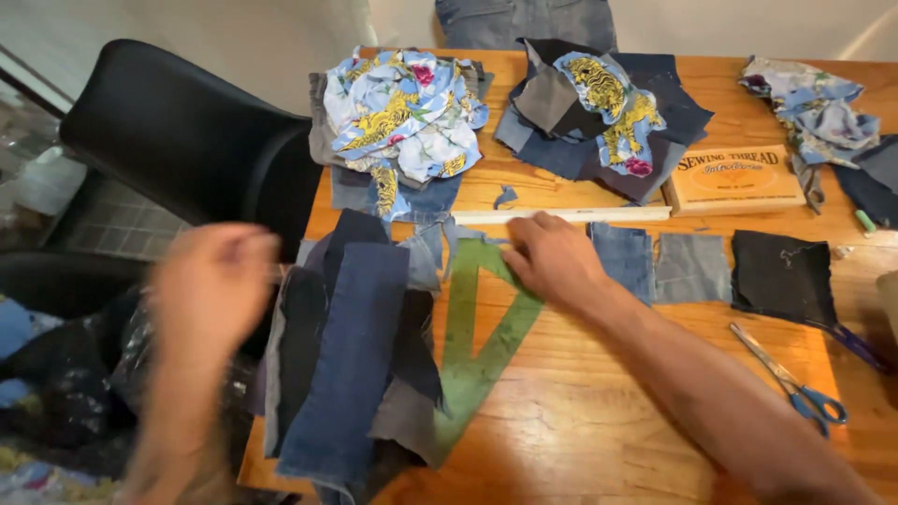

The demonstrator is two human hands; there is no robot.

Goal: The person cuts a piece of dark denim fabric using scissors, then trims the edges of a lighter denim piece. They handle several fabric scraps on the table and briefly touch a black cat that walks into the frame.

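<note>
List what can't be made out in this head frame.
- Left hand: motion-blurred, head view; its grip unreadable.
- Green paper shape: left part hidden under the denim strips.
- Right hand: fingertips' contact unclear.
- Dark fabric: cut off by right edge.

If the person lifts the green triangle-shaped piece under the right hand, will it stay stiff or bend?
The green triangle piece looks thin and flat, so it probably flops when lifted. Open in the middle, it likely weighs little. The right hand presses one corner, so it may otherwise slide.
</note>
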